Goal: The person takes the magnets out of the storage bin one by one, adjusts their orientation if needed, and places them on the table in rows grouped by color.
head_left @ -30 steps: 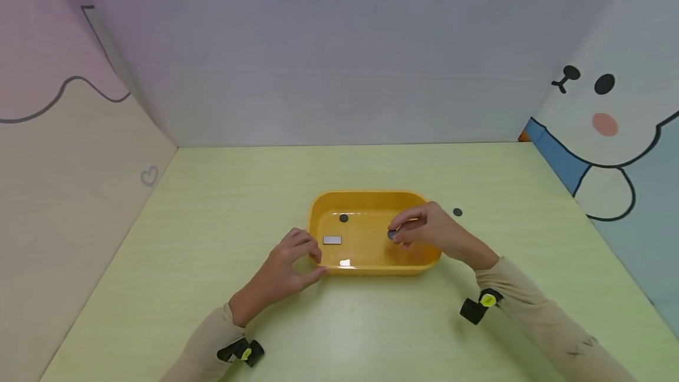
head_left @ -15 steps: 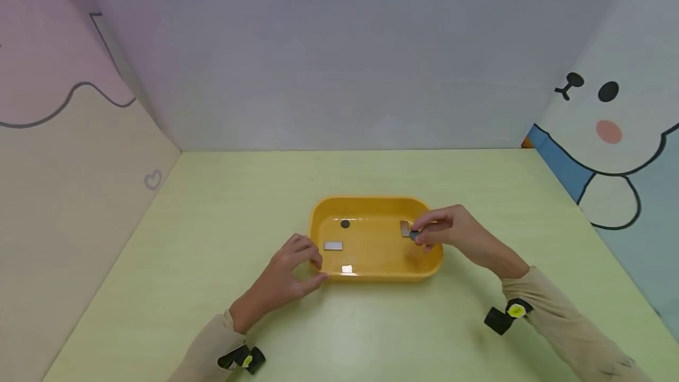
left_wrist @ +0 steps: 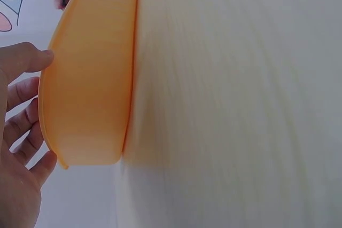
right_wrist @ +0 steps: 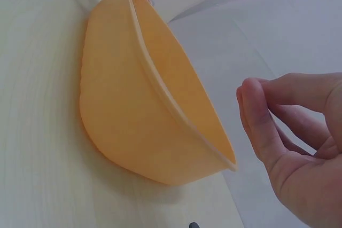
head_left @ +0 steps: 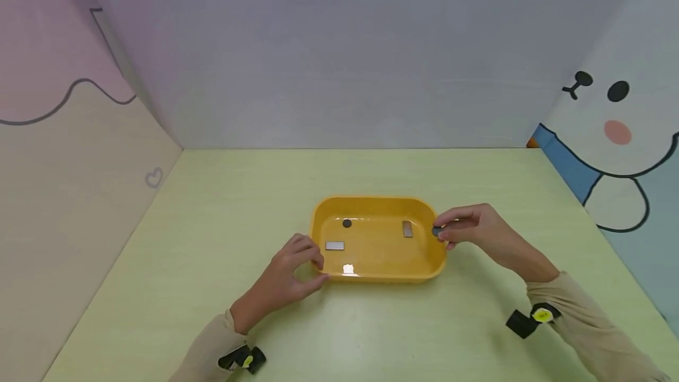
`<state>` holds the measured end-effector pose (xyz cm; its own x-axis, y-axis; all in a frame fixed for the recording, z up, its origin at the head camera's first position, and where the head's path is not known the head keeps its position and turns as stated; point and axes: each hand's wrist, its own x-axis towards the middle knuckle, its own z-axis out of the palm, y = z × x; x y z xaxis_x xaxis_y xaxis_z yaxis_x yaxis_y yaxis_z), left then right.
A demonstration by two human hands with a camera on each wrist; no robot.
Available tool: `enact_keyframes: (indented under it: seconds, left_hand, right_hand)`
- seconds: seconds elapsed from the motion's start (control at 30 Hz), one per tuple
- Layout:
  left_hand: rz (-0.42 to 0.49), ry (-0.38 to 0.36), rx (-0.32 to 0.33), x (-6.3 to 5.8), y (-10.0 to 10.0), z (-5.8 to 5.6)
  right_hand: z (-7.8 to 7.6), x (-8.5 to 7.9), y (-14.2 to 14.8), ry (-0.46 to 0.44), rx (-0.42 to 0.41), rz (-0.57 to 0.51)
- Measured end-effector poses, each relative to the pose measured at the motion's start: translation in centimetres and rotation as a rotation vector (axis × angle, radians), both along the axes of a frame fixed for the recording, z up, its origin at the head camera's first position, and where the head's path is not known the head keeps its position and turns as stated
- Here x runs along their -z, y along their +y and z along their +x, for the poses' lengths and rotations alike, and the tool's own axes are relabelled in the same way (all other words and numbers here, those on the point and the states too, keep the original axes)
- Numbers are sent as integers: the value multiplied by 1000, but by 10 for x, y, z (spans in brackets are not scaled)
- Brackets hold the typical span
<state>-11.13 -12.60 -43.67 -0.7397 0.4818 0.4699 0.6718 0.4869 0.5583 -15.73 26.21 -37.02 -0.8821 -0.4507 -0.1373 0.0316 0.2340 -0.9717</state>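
A yellow plastic tray (head_left: 371, 261) with rounded corners stands on the table. At its front left corner my left hand (head_left: 289, 267) holds the rim, thumb on the near side and fingers at the left side. My right hand (head_left: 474, 231) pinches a small dark round disc (head_left: 437, 231) between thumb and fingertips, just over the tray's right rim. Inside the tray lie another dark disc (head_left: 347, 223), a white rectangular piece (head_left: 335, 246) and a brownish-grey rectangular piece (head_left: 407, 229). In the right wrist view the fingers hide the pinched disc.
A pale wood-look table (head_left: 239, 193) carries the tray. A grey wall (head_left: 339, 75) rises behind it, with printed panels at left and right. A small dark thing (right_wrist: 194, 225) shows at the bottom edge of the right wrist view.
My right hand has moved right with the dark disc, from over the tray's inside to its right rim. The brownish-grey piece has come into sight. My left hand stays at the rim.
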Motion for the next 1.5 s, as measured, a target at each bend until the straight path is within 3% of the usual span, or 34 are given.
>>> enact_keyframes:
  seconds: [0.33, 0.9, 1.5]
  left_hand:
    - [-9, -5, 4, -1, -1, 0]
    - [27, -2, 13, -2, 0, 1]
    - [17, 12, 22, -3, 0, 0]
  right_hand:
    - [-2, 1, 15, 43, 7, 6]
    - [-7, -2, 40, 31, 78, 111]
    - [-12, 6, 62, 36, 115, 103]
